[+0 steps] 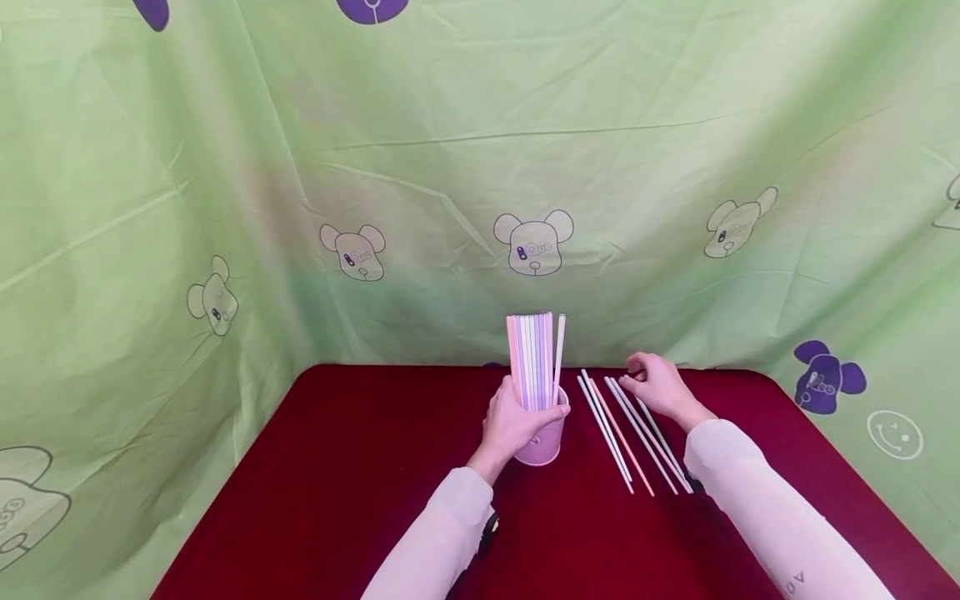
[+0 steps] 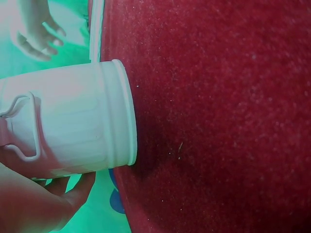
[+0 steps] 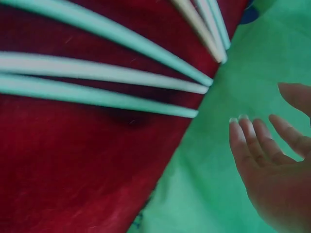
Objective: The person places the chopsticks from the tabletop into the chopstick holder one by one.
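A pink bucket-shaped cup [image 1: 542, 451] with a wire side handle [image 2: 35, 127] stands on the red cloth. My left hand [image 1: 513, 423] grips it near its rim, with the thumb across the front and fingers [image 2: 80, 190] round its side. Upright in the cup is a tight bundle of pastel, straw-like sticks [image 1: 532, 358]; one pale stick [image 1: 559, 354] leans apart at the right. My right hand [image 1: 660, 388] hovers over the far ends of several loose pale sticks [image 3: 97, 70], its fingers [image 3: 239, 141] relaxed, slightly bent and holding nothing. An orange stick [image 1: 622, 437] lies among them.
The red-covered table [image 1: 360, 483] has its far edge right behind the loose sticks. A green curtain [image 1: 450, 167] with printed bear heads hangs behind and at both sides.
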`<move>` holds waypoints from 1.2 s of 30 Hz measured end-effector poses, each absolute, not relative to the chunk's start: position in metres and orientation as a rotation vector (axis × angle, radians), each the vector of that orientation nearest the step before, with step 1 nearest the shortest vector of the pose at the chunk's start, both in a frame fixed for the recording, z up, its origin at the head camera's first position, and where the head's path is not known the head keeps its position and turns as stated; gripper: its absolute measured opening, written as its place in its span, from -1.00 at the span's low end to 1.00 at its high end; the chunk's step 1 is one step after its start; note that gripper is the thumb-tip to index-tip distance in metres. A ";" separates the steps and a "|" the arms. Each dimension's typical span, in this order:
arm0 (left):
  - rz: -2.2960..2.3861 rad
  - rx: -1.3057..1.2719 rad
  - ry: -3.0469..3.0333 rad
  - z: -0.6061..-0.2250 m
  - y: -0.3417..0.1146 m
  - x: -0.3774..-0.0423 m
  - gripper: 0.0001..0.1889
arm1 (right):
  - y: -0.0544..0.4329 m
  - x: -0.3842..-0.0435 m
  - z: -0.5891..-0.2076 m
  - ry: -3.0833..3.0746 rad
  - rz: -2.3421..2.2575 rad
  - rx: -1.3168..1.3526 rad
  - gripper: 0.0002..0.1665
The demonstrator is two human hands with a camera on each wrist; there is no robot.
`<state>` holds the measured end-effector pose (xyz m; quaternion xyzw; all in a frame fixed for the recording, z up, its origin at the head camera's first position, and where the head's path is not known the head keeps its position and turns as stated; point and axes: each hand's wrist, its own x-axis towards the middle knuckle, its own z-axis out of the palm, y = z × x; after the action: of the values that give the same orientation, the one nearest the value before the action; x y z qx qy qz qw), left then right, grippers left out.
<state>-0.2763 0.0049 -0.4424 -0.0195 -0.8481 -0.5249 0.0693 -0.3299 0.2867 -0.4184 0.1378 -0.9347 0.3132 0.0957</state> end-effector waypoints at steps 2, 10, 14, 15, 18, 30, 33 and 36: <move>-1.581 -0.058 -2.553 -0.443 0.005 -0.277 -0.18 | 0.292 -0.330 -0.422 -2.795 0.926 0.385 -0.58; -1.584 -0.060 -2.545 -0.443 0.005 -0.276 -0.17 | 0.310 -0.326 -0.438 -2.858 0.870 0.324 -0.58; -1.580 -0.065 -2.546 -0.442 0.006 -0.276 -0.17 | 0.316 -0.324 -0.445 -2.877 0.836 0.316 -0.57; -1.580 -0.066 -2.545 -0.442 0.006 -0.276 -0.17 | 0.317 -0.324 -0.447 -2.884 0.828 0.314 -0.57; -1.578 -0.065 -2.545 -0.443 0.006 -0.277 -0.17 | 0.320 -0.324 -0.453 -2.906 0.811 0.308 -0.58; -1.581 -0.061 -2.538 -0.444 0.005 -0.278 -0.17 | 0.331 -0.323 -0.463 -2.967 0.851 0.189 -0.60; -1.581 -0.060 -2.542 -0.444 0.005 -0.277 -0.16 | 0.334 -0.323 -0.462 -2.982 0.878 0.134 -0.65; -1.573 -0.057 -2.553 -0.445 0.005 -0.278 -0.16 | 0.338 -0.322 -0.460 -3.002 0.872 0.117 -0.73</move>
<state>-0.2775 0.0052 -0.4447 -0.0190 -0.8491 -0.5231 0.0713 -0.3223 0.3375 -0.4602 0.0375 -0.9596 0.2788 0.0067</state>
